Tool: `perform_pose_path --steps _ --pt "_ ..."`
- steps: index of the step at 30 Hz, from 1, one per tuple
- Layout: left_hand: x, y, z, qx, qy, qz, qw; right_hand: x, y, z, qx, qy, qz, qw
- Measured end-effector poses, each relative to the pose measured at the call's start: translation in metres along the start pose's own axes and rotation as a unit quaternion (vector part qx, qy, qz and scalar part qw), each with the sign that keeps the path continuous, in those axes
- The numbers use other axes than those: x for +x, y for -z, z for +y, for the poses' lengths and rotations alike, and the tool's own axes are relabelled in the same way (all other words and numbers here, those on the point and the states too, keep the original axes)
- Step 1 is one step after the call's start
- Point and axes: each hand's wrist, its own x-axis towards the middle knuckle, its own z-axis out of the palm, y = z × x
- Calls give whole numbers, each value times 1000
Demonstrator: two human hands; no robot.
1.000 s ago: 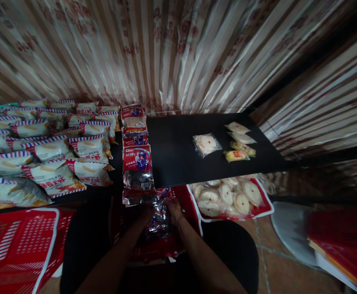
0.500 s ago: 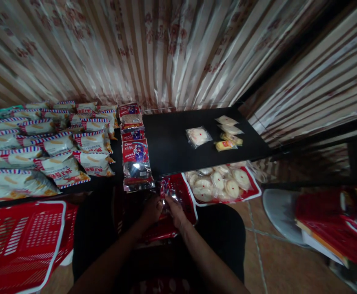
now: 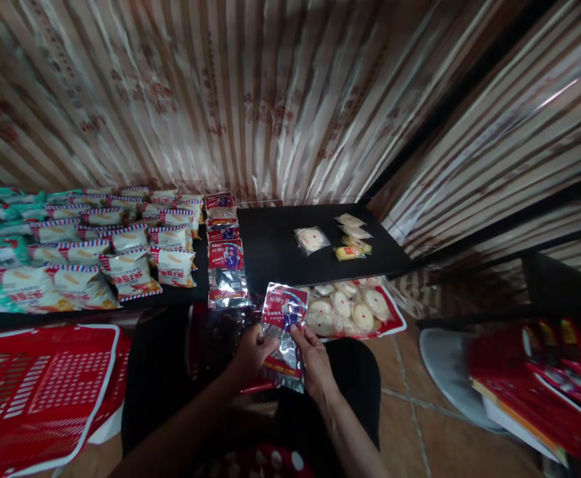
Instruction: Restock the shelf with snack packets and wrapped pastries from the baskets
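Between my two hands is a red and silver snack packet [image 3: 284,315], its printed front facing up. My left hand [image 3: 254,350] pinches its left edge, thumb on top. On the right side my right hand [image 3: 315,355] grips it, fingers partly hidden behind. Under the packet, at my lap, a dark red basket [image 3: 257,386] holds things too dark to make out. Similar red packets [image 3: 227,265] lie overlapping in a column on the black table [image 3: 270,242], just beyond my left hand.
Rows of white snack bags [image 3: 131,272] and green bags [image 3: 1,252] fill the table's left. Toward the right lie a clear-wrapped round cake [image 3: 312,239] and a yellow packet [image 3: 352,252]. A basket of wrapped round cakes [image 3: 342,304] stands in front. A red basket [image 3: 41,392] is at left, a grey stool [image 3: 449,372] at right.
Both hands have come up out of the basket with a red snack packet, now held flat in front of me. The view has shifted slightly, showing more green bags at the left.
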Motion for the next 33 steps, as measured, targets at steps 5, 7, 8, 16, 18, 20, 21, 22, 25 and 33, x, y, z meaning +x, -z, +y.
perform_pose_path --steps 5,7,8,16,18,20,21,22,25,33 --pt "-7 7 29 -70 -72 64 993 -8 -23 -15 -33 22 -42 998" --pt "-7 12 41 -75 -83 85 990 -8 -31 -17 -57 36 -72 995" --pt "-7 15 46 -76 -85 92 989 -7 -34 -18 -73 42 -86 993" --pt "12 33 56 -87 -116 127 981 24 -56 -33 -237 170 -80 953" --pt "16 38 57 -30 -143 183 972 38 -71 -42 -270 196 -77 940" --pt "18 43 61 68 -179 246 950 55 -91 -50 -300 217 -75 926" --pt "19 46 64 117 -200 271 934 64 -102 -54 -312 229 -75 919" --pt "20 49 67 159 -225 287 917 74 -115 -58 -322 238 -78 913" --pt "31 60 75 252 -299 302 869 102 -151 -65 -353 258 -90 895" --pt "83 87 76 332 -323 342 818 157 -208 -70 -499 313 -69 805"
